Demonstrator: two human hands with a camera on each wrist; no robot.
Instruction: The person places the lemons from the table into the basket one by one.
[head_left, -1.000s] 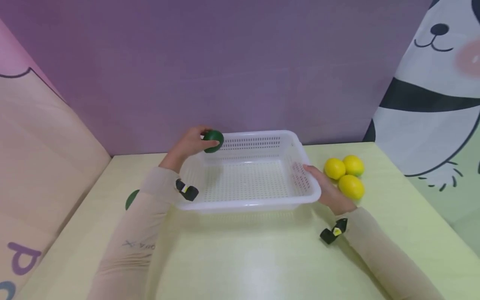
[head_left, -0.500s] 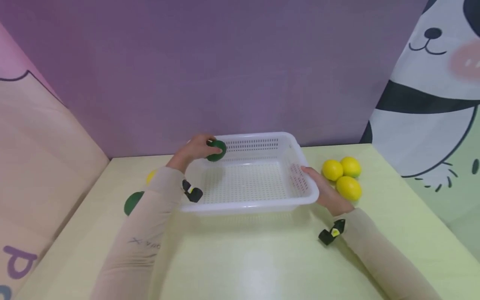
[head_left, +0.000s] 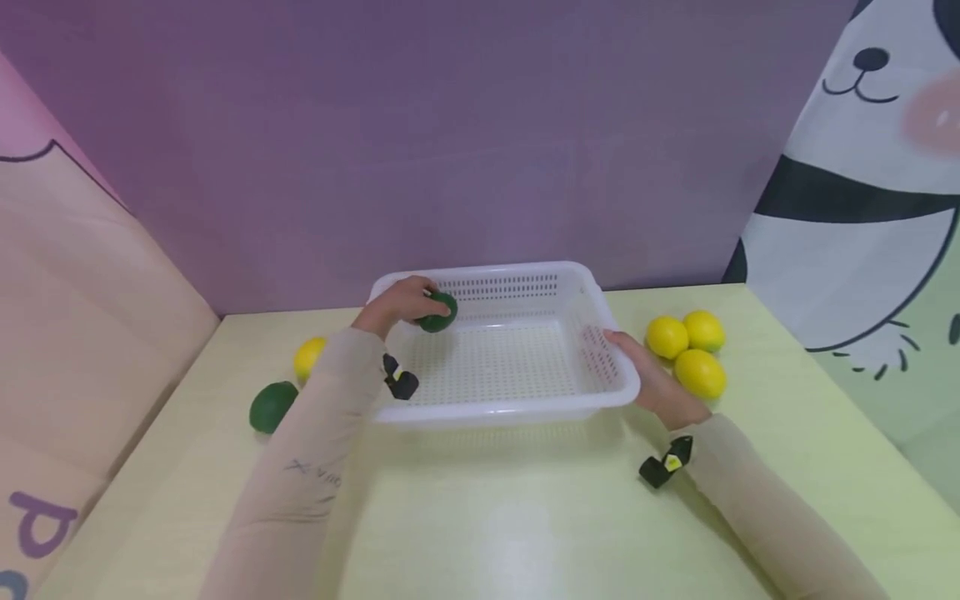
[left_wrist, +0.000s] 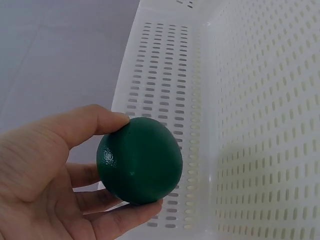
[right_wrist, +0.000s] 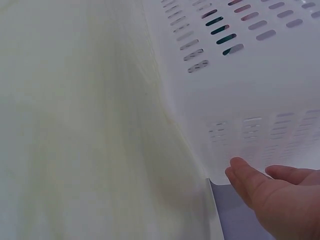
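Green fruit [left_wrist: 140,161] and left hand [head_left: 402,302] have shifted down and toward the middle of the white basket [head_left: 495,410], now just within its left end. Thumb and fingers pinch the fruit from opposite sides, with the basket's floor beneath it; nearly round, it shows no clear long axis. The right hand [head_left: 656,382], farther from the fruit, touches the basket's right outer wall, fingers nearly straight.

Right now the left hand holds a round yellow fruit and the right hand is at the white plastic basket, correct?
The colour is wrong: the left hand holds a round dark green fruit, per the left wrist view; the rest stands.
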